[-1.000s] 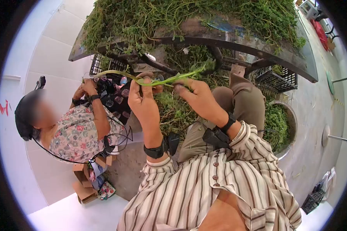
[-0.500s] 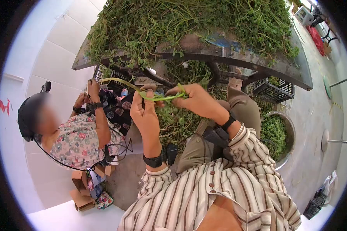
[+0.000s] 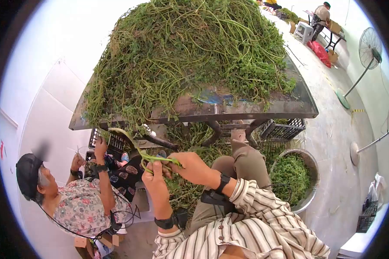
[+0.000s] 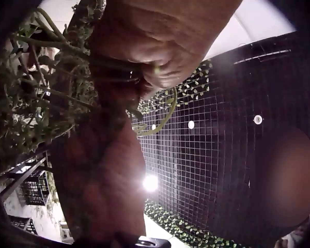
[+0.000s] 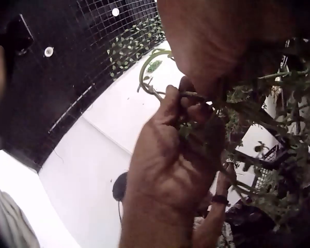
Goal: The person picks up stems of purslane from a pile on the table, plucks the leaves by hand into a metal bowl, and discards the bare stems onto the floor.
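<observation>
Lowered and drawn closer together since a second ago, both hands now work in front of the person's knees, and the head view has tipped up to take in the whole heap of greens where it earlier showed only the table's near edge. A green stem [image 3: 136, 149] curves up and to the left from the two hands, its free end arching toward the table's underside. It is held in the air below the table edge and above the lap, resting on nothing. The left hand [image 3: 153, 175] grips the stem from below, fingers curled round it with the thumb pressed on top. The right hand [image 3: 190, 166] pinches the same stem just beside the left, fingertips closed on it. In the left wrist view the stem [image 4: 165, 111] loops out past the closed fingers; in the right wrist view it arcs above the left hand [image 5: 170, 155].

Behind the hands stands a dark table [image 3: 289, 105] piled high with a heap of greens [image 3: 190, 52]. More cuttings lie under the table. A metal basin [image 3: 309, 162] full of leaves sits just beside the person's right knee, and a black crate [image 3: 283, 129] stands under the table's right end. To the left sits a second person in a floral shirt [image 3: 80, 209]. A standing fan [image 3: 369, 43] is at far right.
</observation>
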`<state>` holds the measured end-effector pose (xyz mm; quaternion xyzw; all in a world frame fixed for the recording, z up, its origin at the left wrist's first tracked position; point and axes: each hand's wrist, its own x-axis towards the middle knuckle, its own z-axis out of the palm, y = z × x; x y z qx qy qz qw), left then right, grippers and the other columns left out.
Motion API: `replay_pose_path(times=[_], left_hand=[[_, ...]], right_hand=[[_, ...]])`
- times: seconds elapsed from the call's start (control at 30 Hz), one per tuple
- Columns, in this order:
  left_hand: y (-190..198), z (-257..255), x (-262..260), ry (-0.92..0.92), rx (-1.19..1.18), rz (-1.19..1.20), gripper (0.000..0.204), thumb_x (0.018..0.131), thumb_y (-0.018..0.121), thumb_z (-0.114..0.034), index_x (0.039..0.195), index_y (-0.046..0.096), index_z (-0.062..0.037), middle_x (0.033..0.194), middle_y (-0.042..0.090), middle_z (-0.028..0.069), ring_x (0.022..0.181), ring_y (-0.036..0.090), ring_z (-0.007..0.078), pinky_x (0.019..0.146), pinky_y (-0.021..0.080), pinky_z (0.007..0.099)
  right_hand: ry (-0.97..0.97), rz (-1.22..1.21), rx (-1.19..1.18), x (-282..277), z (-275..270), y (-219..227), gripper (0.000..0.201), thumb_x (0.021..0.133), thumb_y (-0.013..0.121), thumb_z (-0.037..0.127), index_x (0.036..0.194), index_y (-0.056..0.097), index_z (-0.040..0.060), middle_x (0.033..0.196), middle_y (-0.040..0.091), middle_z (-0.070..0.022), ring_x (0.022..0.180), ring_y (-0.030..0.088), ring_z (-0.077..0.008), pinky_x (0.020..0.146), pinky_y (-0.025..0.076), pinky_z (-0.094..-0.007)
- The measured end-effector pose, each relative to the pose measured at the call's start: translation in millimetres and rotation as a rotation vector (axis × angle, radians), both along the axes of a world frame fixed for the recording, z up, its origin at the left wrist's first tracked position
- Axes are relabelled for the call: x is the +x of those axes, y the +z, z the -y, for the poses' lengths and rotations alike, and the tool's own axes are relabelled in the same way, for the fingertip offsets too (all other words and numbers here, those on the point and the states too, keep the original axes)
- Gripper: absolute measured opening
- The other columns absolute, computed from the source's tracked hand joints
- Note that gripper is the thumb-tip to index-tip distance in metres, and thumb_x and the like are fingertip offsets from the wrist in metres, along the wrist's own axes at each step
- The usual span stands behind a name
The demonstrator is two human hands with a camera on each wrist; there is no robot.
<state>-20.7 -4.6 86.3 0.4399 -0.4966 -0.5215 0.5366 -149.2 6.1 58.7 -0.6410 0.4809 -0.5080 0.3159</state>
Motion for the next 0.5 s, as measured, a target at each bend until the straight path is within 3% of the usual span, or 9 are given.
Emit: replay_pose_path(times=[0.07, 0.17, 0.27, 0.33, 0.5], left_hand=[[4.5, 2.4, 6.1, 0.066, 0.001, -0.024, 0.022, 0.090, 0.050, -0.019, 0.080, 0.055, -0.0003, 0.061, 0.048, 0.0002, 0.049, 0.039, 0.0068, 0.045, 0.032, 0.0220], [-0.3, 6.2, 9.3, 0.111, -0.006, -0.035, 0.021, 0.090, 0.049, -0.018, 0.079, 0.056, -0.0014, 0.059, 0.044, -0.0024, 0.049, 0.036, 0.0045, 0.045, 0.029, 0.0195], [-8.6, 4.7, 6.3, 0.119, 0.038, -0.045, 0.020, 0.090, 0.049, -0.019, 0.078, 0.055, -0.0032, 0.060, 0.042, -0.0036, 0.049, 0.033, 0.0032, 0.044, 0.028, 0.0188], [-9.4, 2.5, 3.6, 0.168, 0.024, -0.063, 0.023, 0.090, 0.050, -0.021, 0.077, 0.055, -0.0027, 0.062, 0.043, -0.0031, 0.049, 0.033, 0.0026, 0.043, 0.027, 0.0187], [-7.0, -3.3, 7.4, 0.170, -0.022, -0.065, 0.025, 0.091, 0.049, -0.023, 0.076, 0.055, -0.0031, 0.063, 0.045, -0.0031, 0.049, 0.033, 0.0022, 0.043, 0.026, 0.0181]], right_hand=[[-0.015, -0.217, -0.056, -1.6, -3.0, -2.8, 0.021, 0.074, 0.059, 0.006, 0.095, 0.057, 0.0032, 0.082, 0.058, -0.0172, 0.072, 0.056, -0.0351, 0.062, 0.045, -0.0396], [-0.144, -0.199, -0.217, 0.7, 4.6, -26.1, 0.013, 0.072, 0.056, 0.007, 0.084, 0.054, 0.0034, 0.073, 0.057, -0.0169, 0.073, 0.057, -0.0355, 0.062, 0.045, -0.0434], [-0.130, -0.320, -0.136, -6.3, 14.7, -34.2, 0.012, 0.074, 0.054, 0.009, 0.084, 0.054, 0.0033, 0.074, 0.057, -0.0163, 0.074, 0.057, -0.0349, 0.063, 0.045, -0.0433], [-0.118, -0.391, -0.159, -8.4, 17.6, -36.2, 0.020, 0.074, 0.057, 0.010, 0.093, 0.057, 0.0028, 0.082, 0.058, -0.0170, 0.076, 0.056, -0.0363, 0.065, 0.046, -0.0416], [-0.074, -0.287, -0.055, -14.5, 22.9, -36.8, 0.018, 0.074, 0.055, 0.004, 0.091, 0.056, 0.0005, 0.079, 0.058, -0.0192, 0.076, 0.055, -0.0379, 0.064, 0.046, -0.0416]])
